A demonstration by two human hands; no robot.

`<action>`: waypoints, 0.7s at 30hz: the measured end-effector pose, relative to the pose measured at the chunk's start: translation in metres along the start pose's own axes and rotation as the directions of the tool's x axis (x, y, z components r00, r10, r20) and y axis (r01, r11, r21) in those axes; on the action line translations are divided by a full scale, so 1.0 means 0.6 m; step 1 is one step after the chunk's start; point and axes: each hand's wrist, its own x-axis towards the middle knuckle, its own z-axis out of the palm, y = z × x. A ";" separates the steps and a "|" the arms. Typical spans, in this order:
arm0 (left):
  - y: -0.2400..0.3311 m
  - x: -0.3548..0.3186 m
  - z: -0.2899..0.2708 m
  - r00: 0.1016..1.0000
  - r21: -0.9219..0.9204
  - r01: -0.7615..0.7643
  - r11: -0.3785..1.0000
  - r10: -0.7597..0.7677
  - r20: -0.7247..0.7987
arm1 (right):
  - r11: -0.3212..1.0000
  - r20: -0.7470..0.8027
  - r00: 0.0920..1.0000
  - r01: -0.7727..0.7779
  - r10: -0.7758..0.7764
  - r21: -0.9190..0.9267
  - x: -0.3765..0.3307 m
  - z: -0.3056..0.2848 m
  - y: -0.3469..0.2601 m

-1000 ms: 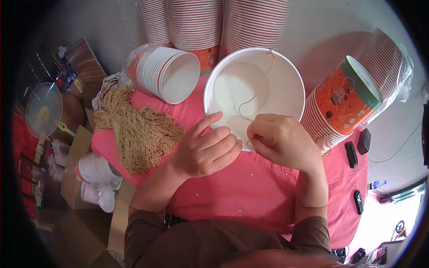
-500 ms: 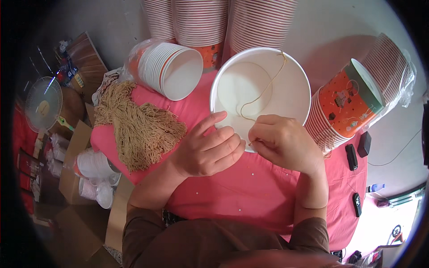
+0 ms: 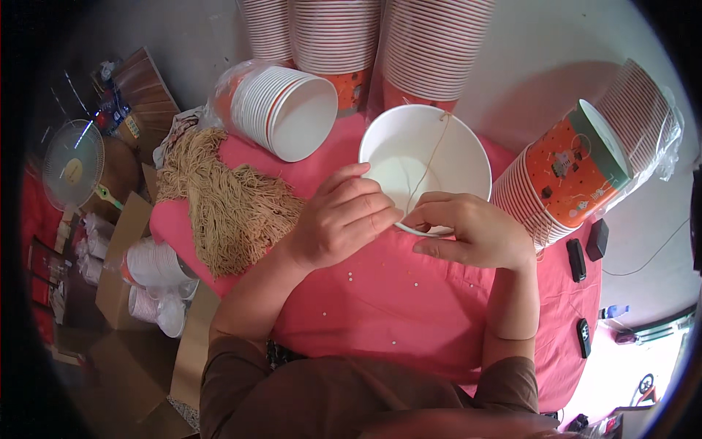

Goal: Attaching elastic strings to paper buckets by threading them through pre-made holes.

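Note:
A large white paper bucket (image 3: 472, 164) is tilted with its mouth toward me. A thin tan cord (image 3: 433, 157) runs from its far rim down across the inside to the near rim. My left hand (image 3: 347, 219) is closed around the bucket's left near side, fingertips at the rim. My right hand (image 3: 472, 230) straddles the near rim, its fingers inside by the cord's lower end and its thumb stretched out apart below the rim. Whether those fingertips touch the cord is hidden. Left of my hands lies a bundle of tan cords (image 3: 234, 212).
A nested stack of white buckets (image 3: 252, 106) lies at the back left, and orange-printed buckets (image 3: 559, 175) lean at the right. Tall stacks (image 3: 435, 51) stand behind. Small white bits dot the pink cloth (image 3: 365, 314). Dark devices (image 3: 576, 260) lie rightward; an open carton (image 3: 124, 278) sits left.
The bucket has tipped and moved slightly away from the upper edge. The cord hangs straighter. My right hand has gone from a pinch to spread thumb and fingers at the rim.

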 end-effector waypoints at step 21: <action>0.021 -0.019 0.012 0.954 0.047 0.263 0.964 -0.267 0.140 | 0.991 -0.135 0.986 -0.113 0.102 -0.076 0.021 0.035 0.010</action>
